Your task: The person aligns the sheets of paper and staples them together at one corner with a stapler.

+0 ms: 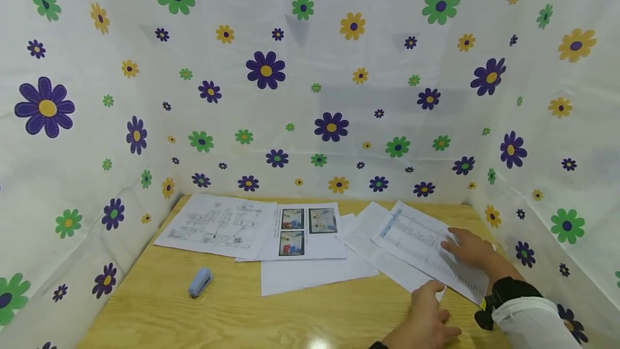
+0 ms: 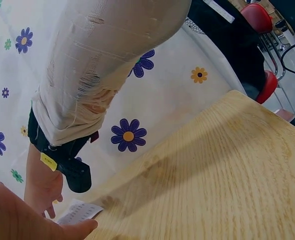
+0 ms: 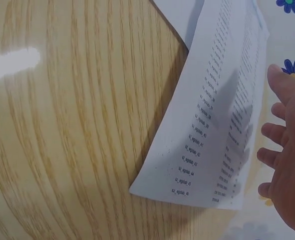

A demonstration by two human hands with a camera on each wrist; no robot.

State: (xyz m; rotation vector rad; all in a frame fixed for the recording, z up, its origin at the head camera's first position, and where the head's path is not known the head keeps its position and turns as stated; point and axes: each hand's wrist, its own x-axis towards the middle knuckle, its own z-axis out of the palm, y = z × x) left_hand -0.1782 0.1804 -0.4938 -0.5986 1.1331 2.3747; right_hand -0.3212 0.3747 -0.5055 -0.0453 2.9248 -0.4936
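Observation:
A printed list sheet [image 1: 411,241] lies slanted at the right of the table, overlapping a white sheet [image 1: 363,233]. Over its right edge reaches my right hand [image 1: 469,252], fingers spread. From the right wrist view, that hand [image 3: 292,145] is beside the sheet's long edge, fingers apart, and the sheet's near end curves above the wood. My left hand [image 1: 422,316] is at the near end of these papers, its index fingertip right at a paper corner and the other fingers loosely bent. In the left wrist view a printed corner [image 2: 80,212] shows beyond the left thumb.
Left of the hands lie a sheet with three photos [image 1: 317,244], a line-drawing sheet [image 1: 218,225] and a blank sheet [image 1: 310,279] partly beneath. A light blue stapler [image 1: 200,283] sits nearer the front left. Flower-patterned curtains [image 1: 300,106] enclose the wooden table [image 1: 232,316].

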